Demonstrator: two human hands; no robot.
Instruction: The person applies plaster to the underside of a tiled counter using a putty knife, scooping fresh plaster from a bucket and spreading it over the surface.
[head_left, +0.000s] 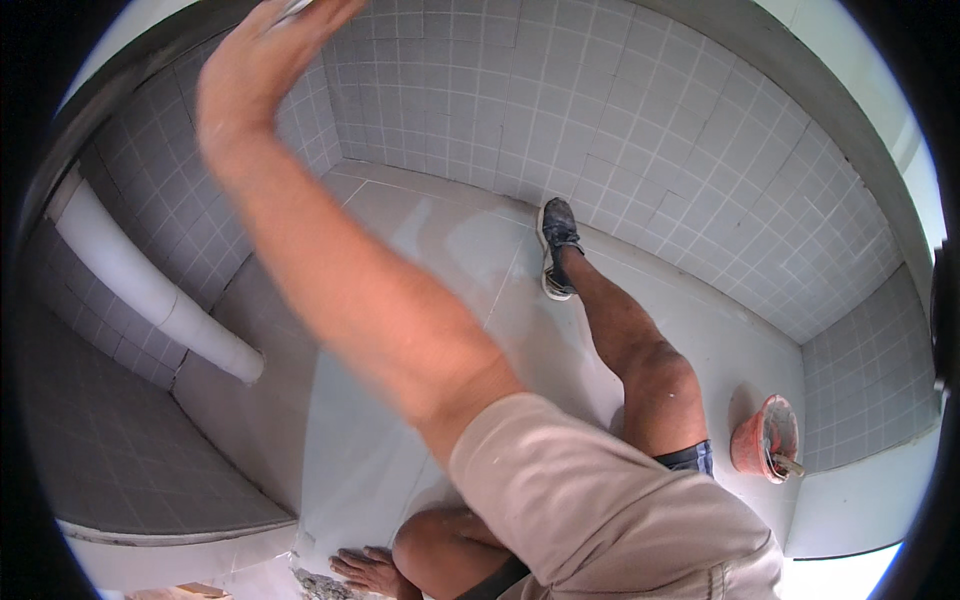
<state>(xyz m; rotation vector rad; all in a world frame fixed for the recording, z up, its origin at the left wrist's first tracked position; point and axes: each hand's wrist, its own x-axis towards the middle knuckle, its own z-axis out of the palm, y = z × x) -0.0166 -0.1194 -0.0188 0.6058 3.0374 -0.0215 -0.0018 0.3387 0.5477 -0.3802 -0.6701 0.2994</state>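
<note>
My right arm, in a light beige sleeve, reaches across to the upper left, where my right hand is blurred at the grey tiled wall's upper edge. It grips a thin pale object, cut off by the picture's edge and too unclear to name. My left hand lies on the floor tiles at the bottom, fingers spread, beside a patch of grey rubble. My bent left knee is next to it; my right leg stretches forward, its dark shoe near the far wall.
A red bucket smeared with grey, a handle sticking out, stands at the right beside a low tiled wall. A white pipe runs down the left wall to the floor. Grey small-square tiles line the enclosing walls, and a ledge crosses the lower left.
</note>
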